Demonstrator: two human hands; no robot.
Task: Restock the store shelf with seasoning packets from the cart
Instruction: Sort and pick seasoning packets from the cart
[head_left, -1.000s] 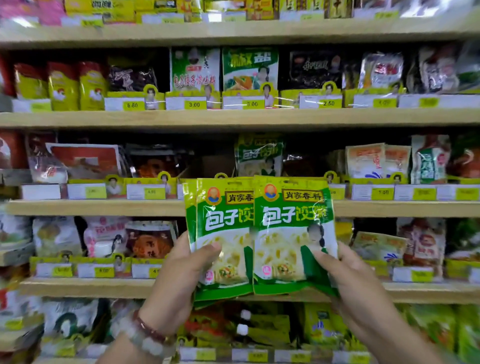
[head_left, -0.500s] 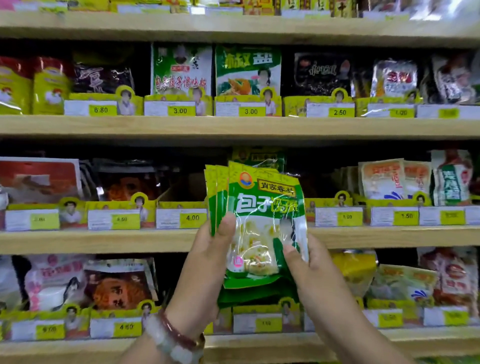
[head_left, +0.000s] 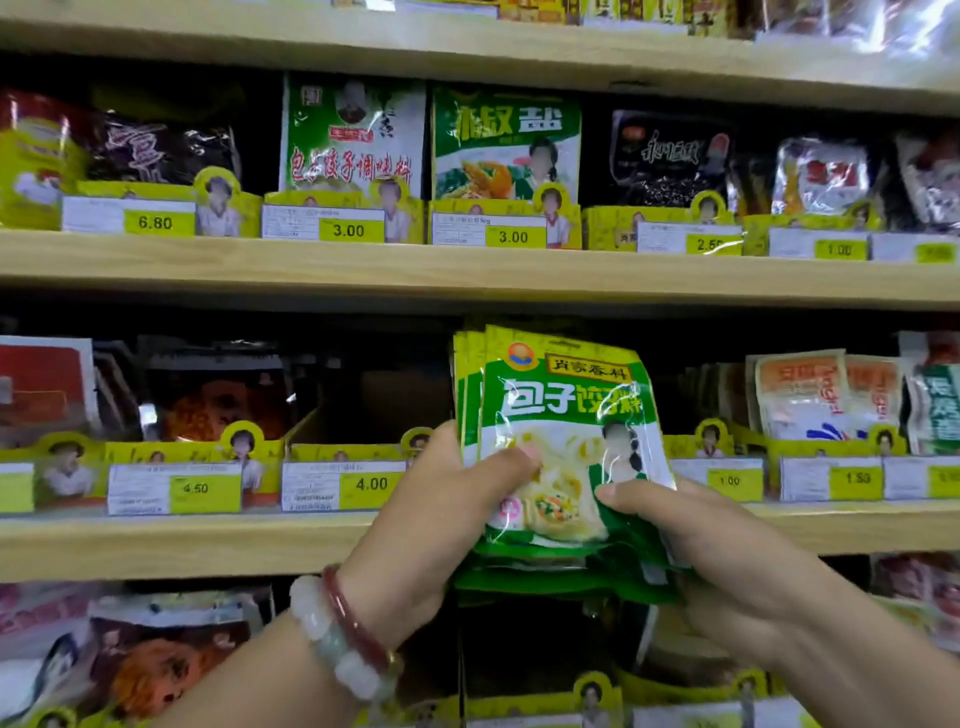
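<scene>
Wooden store shelves (head_left: 467, 275) stocked with seasoning bags behind yellow price tags (head_left: 348, 230).

Held up before the middle shelf (head_left: 182, 545), beside the dark gap above the 4.00 tag (head_left: 371, 484): a stack of green seasoning packets (head_left: 561, 415), upright and squared together. Left hand (head_left: 441, 519), beaded bracelets (head_left: 343, 634) at the wrist, clasping the stack's left edge, thumb pressed on the front. Right hand (head_left: 727, 561) gripping the lower right corner, thumb across the front packet.

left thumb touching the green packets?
Touching. Head view: the left hand grips the stack of green packets, thumb pressed flat on the front packet's face with no gap.
</scene>
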